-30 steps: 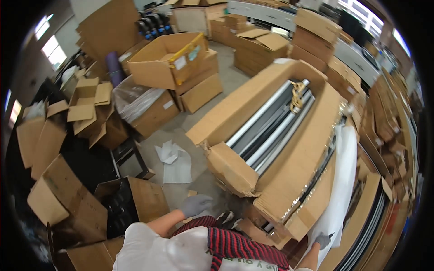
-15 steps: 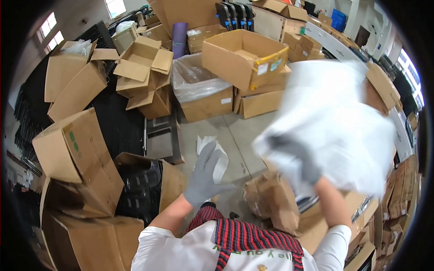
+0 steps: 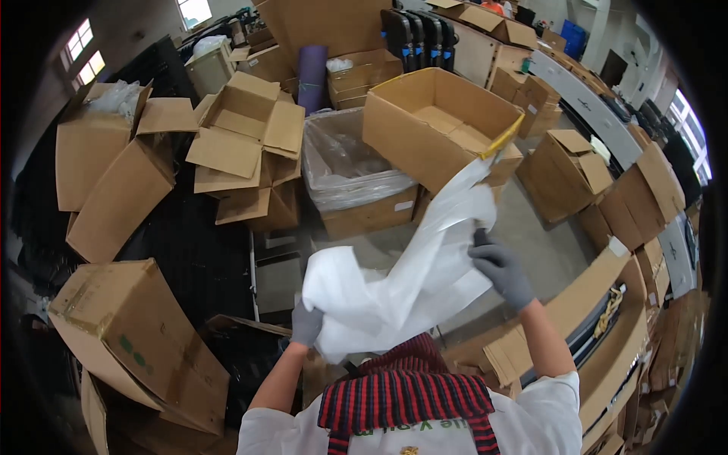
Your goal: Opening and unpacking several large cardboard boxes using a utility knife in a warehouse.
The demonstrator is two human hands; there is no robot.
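A large white foam sheet (image 3: 409,277) hangs crumpled in front of my chest. My left hand (image 3: 306,324), in a grey glove, grips its lower left corner. My right hand (image 3: 500,267), also gloved in grey, holds its right edge higher up. Just beyond the sheet stands a cardboard box lined with clear plastic (image 3: 350,178). To my right lies a long open carton (image 3: 607,334) with dark metal rails inside.
Open and flattened cardboard boxes (image 3: 243,144) crowd the floor on the left and far side. A big open box (image 3: 436,125) sits behind the lined one. A black mat (image 3: 189,250) covers the floor at left. More cartons (image 3: 565,171) stand at right.
My view has swung left from the long carton toward the lined box. My left hand, free half a second ago, now grips the sheet, which has come down in front of me.
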